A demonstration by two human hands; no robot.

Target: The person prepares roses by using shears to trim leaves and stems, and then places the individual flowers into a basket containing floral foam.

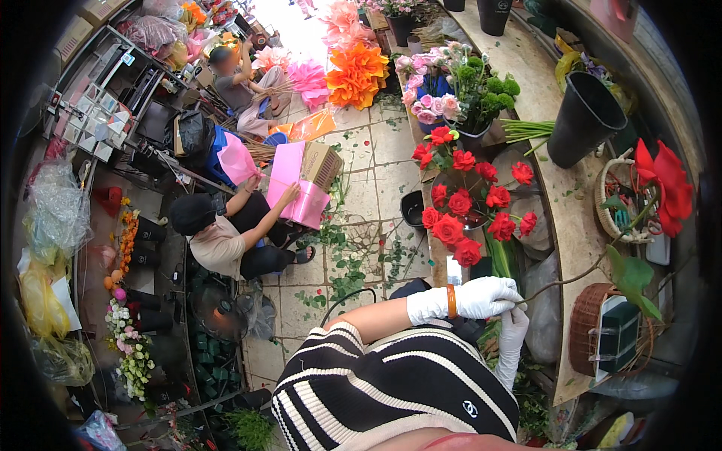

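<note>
A long-stemmed red rose with green leaves slants over the bench, its bloom far from me. My left hand, in a white glove with an orange-brown band at the wrist, is closed on the lower part of the stem. Just below it, my right hand, also gloved in white, has its fingers drawn together at the stem's end. Beyond my hands, several red roses stand in a bucket whose body is mostly hidden. Beside the rose's leaves sits a brown wicker basket holding dark green floral foam.
On the bench are an empty-looking black bucket and a round basket of tools. Pink flowers and green pompons stand farther back. Leaf scraps litter the tiled floor. One person handles pink paper; another sits beyond.
</note>
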